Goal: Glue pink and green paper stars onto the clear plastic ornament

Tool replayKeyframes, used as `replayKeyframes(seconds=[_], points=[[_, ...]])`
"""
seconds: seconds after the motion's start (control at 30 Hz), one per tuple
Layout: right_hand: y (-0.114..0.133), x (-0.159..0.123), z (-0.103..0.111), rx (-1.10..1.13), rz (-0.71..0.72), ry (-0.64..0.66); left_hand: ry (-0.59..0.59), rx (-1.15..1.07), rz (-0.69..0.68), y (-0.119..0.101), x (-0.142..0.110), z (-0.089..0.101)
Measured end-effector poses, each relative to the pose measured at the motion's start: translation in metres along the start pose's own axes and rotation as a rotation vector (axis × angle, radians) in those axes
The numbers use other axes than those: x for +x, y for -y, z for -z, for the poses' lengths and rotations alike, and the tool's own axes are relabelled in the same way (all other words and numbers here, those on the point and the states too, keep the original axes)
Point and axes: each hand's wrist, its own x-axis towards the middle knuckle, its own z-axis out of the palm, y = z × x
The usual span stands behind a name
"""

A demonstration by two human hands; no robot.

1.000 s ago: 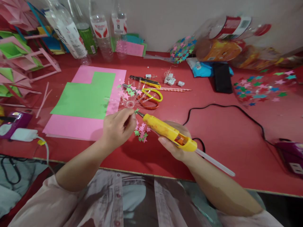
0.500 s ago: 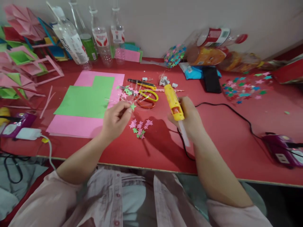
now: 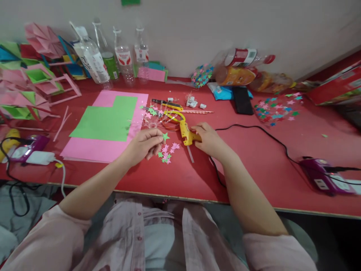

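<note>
A small green paper star [image 3: 166, 136] is pinched between the thumb and fingertips of my left hand [image 3: 145, 146], above the table. My right hand [image 3: 211, 141] has its fingers at the handle of a yellow hot glue gun [image 3: 185, 132], which lies on its side low at the tabletop, a clear glue stick [image 3: 190, 154] jutting from its back. Between my hands sits a little pile of pink and green paper stars [image 3: 167, 153]. Just beyond are a clear plastic piece with stars on it [image 3: 152, 113] and yellow-handled scissors [image 3: 175, 114].
Green paper [image 3: 98, 122] lies on pink sheets [image 3: 87, 152] at left. Upright bottles [image 3: 124, 60] stand along the wall. A utility knife [image 3: 167, 103], phone [image 3: 242, 101], star-covered plastic [image 3: 278, 109] and purple power strip [image 3: 324, 175] are around, with a black cord [image 3: 265, 130] crossing the right side.
My right hand has brought the glue gun down and left to the tabletop, its grip now looser. My left hand, still pinching the green star, has shifted slightly right and nearer me.
</note>
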Motion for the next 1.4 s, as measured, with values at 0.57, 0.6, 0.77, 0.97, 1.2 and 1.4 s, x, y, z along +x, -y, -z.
replayKeyframes(seconds=[0.57,0.6,0.77,0.97,1.2,1.4], points=[[0.102,0.013,0.027,-0.032,0.522,-0.512,0.075,-0.136,0.137,-0.004,0.003,0.009],[0.102,0.015,0.028,-0.014,0.524,-0.514,0.076,-0.11,0.123,-0.003,0.002,0.011],[0.103,0.028,0.041,0.208,0.42,-0.504,-0.347,0.293,-0.234,0.001,0.002,0.028],[0.107,0.057,0.049,0.616,0.041,-0.184,-0.612,0.837,-0.48,0.015,0.015,0.039],[0.113,0.073,0.034,1.035,-0.272,0.163,-0.626,0.754,-0.486,0.026,0.025,0.029],[0.11,0.073,0.023,1.12,-0.317,0.207,-0.621,0.72,-0.497,0.028,0.028,0.026]])
